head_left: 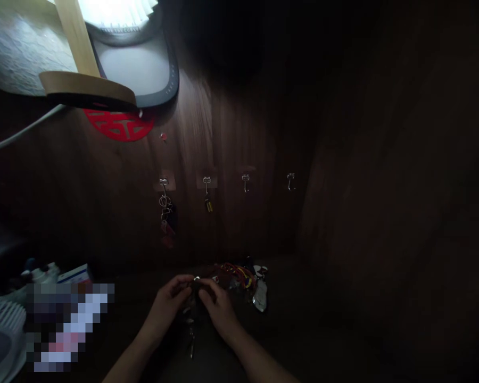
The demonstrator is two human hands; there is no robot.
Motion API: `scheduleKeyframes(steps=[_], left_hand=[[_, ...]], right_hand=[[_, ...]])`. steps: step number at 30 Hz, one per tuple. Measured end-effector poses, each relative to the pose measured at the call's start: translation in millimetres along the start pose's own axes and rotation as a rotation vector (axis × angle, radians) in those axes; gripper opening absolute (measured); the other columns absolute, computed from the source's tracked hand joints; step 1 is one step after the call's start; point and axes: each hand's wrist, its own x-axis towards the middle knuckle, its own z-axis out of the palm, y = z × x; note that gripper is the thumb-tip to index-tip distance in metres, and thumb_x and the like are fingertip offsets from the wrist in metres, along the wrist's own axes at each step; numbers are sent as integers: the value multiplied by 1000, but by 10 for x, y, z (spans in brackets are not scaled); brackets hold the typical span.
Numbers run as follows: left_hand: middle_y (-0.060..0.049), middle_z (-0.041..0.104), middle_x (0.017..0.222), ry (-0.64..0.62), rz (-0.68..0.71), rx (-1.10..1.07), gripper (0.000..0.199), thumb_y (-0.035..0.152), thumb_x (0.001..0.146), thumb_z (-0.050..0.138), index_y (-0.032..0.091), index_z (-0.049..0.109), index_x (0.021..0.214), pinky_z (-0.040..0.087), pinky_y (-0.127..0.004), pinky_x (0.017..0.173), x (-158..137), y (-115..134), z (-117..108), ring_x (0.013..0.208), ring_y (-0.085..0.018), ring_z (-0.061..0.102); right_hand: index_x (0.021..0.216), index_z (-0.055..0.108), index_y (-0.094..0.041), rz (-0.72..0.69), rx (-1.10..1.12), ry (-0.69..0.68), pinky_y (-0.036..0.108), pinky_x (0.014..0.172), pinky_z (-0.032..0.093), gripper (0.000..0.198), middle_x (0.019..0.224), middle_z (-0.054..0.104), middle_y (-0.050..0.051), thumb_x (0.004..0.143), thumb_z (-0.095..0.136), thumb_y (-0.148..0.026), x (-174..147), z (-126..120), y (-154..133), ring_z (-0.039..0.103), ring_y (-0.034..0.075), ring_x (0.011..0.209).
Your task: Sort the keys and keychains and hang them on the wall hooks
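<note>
My left hand (pixel 172 299) and my right hand (pixel 219 304) are close together low in the head view, fingertips pinching a bunch of keys (pixel 190 340) between them. A bright bit of its metal ring (pixel 197 279) shows at the fingertips, and thin metal pieces dangle below in the dim light. Just right of my right hand lies a heap of red, yellow and blue cords (pixel 243 277) with a shiny silver-white object (pixel 259 296). The kind of that object is too dark to tell.
On the wood panel, several metal hooks (pixel 246 181) are in a row. Keys (pixel 166 215) hang from the leftmost, a small yellow-and-dark item (pixel 208 205) from its neighbour. A cap (pixel 138 74) and a lit lamp are above; a white fan (pixel 2 335) and bottles (pixel 46 275) stand left.
</note>
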Motion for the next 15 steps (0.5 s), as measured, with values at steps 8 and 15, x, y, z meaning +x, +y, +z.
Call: scheduleKeyframes(steps=[8,15], left_hand=[[-6,75,90,56,45,40,32,36,67,63,18,67,93,54,-31,74,58,-98,275,87,-23,68],[-7,74,99,-9,20,22,38,31,67,59,19,67,102,52,-35,83,-17,-8,269,95,-24,67]], right_hand=[[90,64,-19,111,51,142,27,64,47,21,75,68,3,80,53,-34,54,-34,198,62,19,70],[87,63,-20,122,128,151,27,61,48,22,72,67,3,77,54,-37,51,-51,146,62,19,68]])
